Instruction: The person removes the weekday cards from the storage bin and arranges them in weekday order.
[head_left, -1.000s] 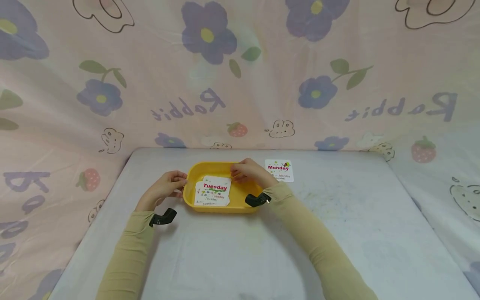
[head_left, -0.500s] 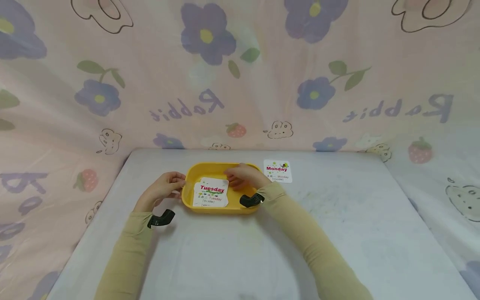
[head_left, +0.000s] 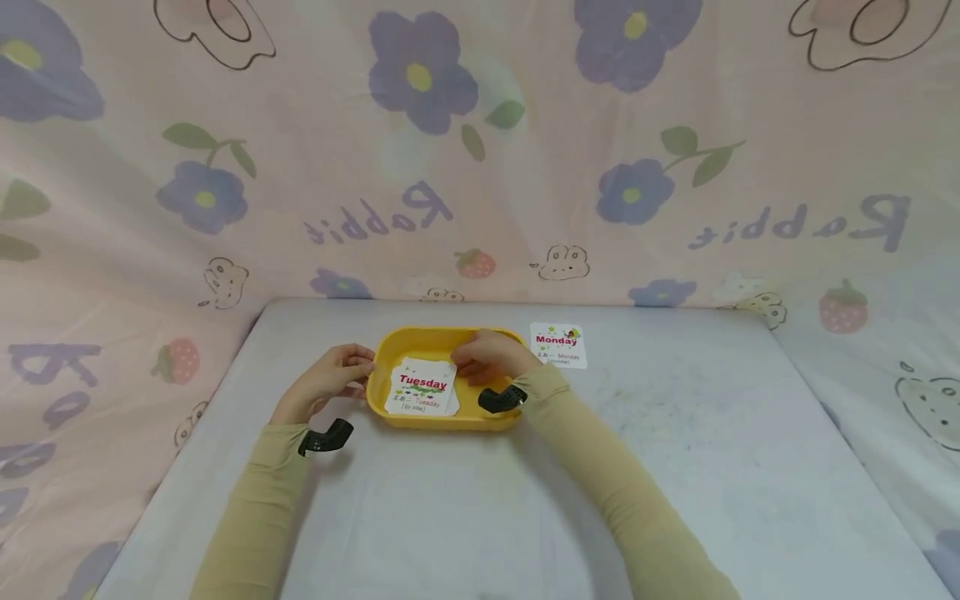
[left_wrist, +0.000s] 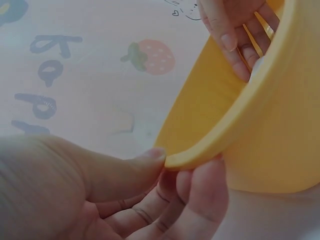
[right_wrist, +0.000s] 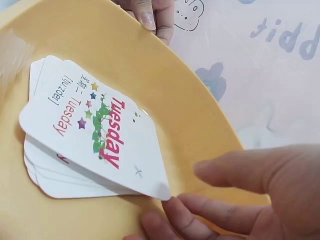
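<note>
A yellow tray sits on the table and holds a stack of white cards; the top card reads "Tuesday". My left hand pinches the tray's left rim, thumb on top and fingers underneath. Over the tray's right side, my right hand has loosely bent fingers. In the right wrist view the fingertips touch the near corner of the Tuesday card, which is fanned off the stack. The thumb hovers above the corner, apart from it.
A white "Monday" card lies flat on the grey table just right of the tray. A pink floral cloth hangs behind and drapes both sides of the table. Black wrist cameras sit on both sleeves.
My right hand has slid a little left and down onto the corner of the top card. The left hand keeps its hold on the rim.
</note>
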